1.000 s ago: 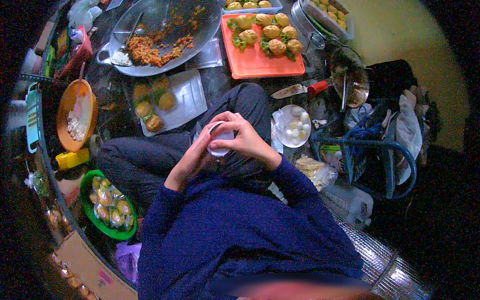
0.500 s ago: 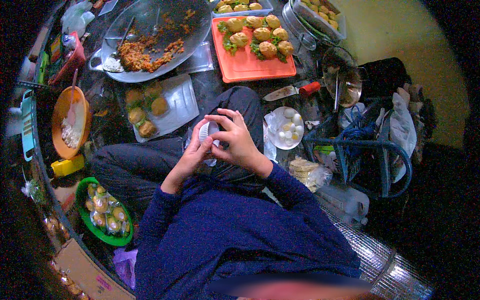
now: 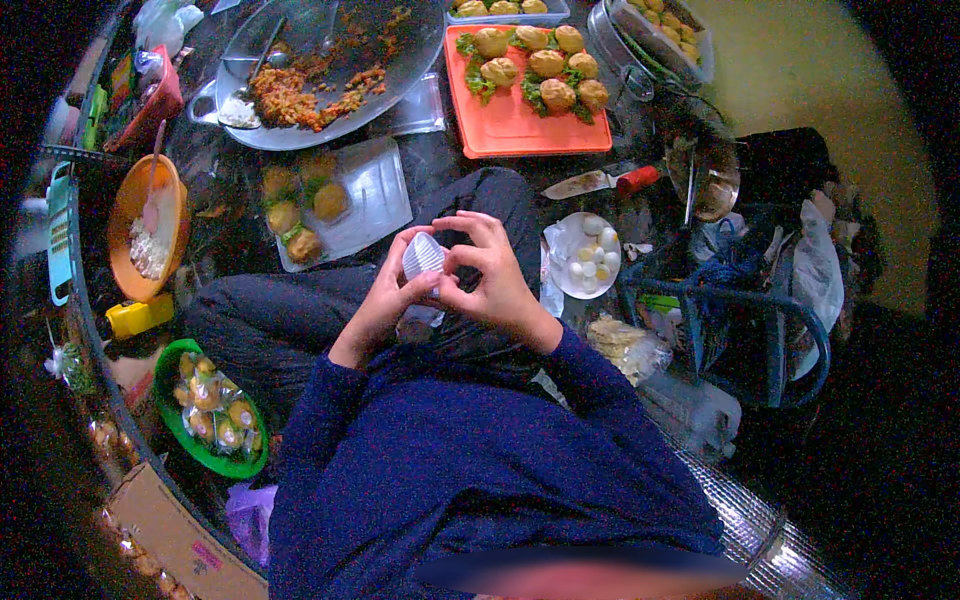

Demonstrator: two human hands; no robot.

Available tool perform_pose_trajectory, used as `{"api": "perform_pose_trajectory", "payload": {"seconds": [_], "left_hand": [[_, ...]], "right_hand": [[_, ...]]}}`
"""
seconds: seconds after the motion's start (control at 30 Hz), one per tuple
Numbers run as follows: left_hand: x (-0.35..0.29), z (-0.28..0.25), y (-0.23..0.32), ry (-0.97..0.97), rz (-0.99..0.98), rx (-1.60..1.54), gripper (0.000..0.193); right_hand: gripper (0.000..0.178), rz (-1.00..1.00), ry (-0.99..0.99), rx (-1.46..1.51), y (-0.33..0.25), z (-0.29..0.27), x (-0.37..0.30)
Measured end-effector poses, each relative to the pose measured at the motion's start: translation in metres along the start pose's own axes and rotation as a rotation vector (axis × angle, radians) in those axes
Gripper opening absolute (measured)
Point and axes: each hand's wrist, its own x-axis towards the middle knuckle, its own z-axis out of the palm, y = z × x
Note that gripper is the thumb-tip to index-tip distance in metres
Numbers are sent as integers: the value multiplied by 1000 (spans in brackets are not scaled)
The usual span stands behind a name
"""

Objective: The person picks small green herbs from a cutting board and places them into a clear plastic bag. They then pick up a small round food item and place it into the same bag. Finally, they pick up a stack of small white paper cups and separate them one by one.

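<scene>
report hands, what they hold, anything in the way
Left hand holding white pleated cup. Right hand at its right edge. Nothing seen blocking the hands; white plate off to the right.

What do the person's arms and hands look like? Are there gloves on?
No gloves that I can see! The left hand and right hand are both bare, and I spot no watch. Both arms wear long, dark navy-blue sleeves, the same colour as the top. The sleeves stop short of the wrists and look plain.

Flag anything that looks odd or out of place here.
The red-handled knife lies uncovered, its stained-looking blade pointing toward the person's bent knee: an awkward spot for it.
</scene>
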Motion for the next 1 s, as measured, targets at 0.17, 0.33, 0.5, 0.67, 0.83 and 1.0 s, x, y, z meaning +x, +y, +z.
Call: {"api": "perform_pose_trajectory", "payload": {"seconds": [0.17,0.33,0.5,0.67,0.83,1.0], "left_hand": [[3,-10,-3,28,-31,-23,68],[3,-17,-4,0,-43,-176,69],[2,-16,0,-31,-19,-171,68],[10,-18,1,-34,-42,-237,71],[18,-15,2,-82,-76,-336,76],[14,-8,7,-145,-91,-302,80]], "right_hand": [[12,137,54,230,21,-27,12],[13,98,428,-332,94,-52,70],[16,-124,279,-796,151,-28,109],[19,123,235,-475,113,-20,97],[21,0,-184,179,33,-22,47],[31,14,-222,157,12,-10,34]]}}
